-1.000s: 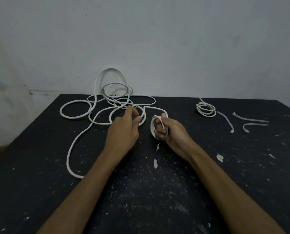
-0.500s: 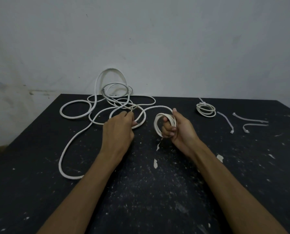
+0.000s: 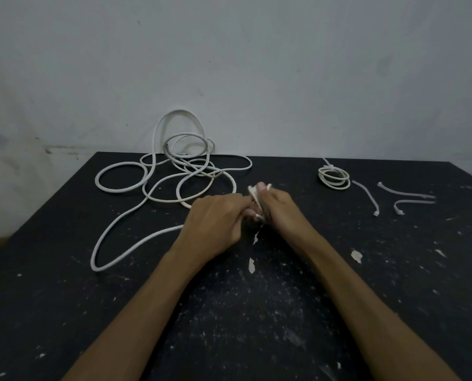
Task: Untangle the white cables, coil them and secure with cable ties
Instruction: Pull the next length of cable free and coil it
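A tangle of white cables [image 3: 179,171] lies at the back left of the black table [image 3: 64,298], with one long loop [image 3: 111,243] trailing toward me. My right hand [image 3: 281,210] grips a small white coil [image 3: 256,196] at the table's middle. My left hand [image 3: 218,218] meets it from the left, fingers curled on the cable that runs into the coil. Most of the coil is hidden between the two hands. A finished tied coil [image 3: 334,177] rests at the back right. Three loose white cable ties [image 3: 366,196] [image 3: 405,192] [image 3: 410,203] lie right of it.
A grey wall [image 3: 256,64] rises directly behind the table's far edge, and one tall cable loop leans on it. White paint flecks [image 3: 356,255] dot the dark tabletop. The table's left edge runs diagonally past the long loop.
My left hand has moved right from the tangle and joined my right hand at the coil, dragging cable with it. The long loop at the left has shifted and folded nearer to me.
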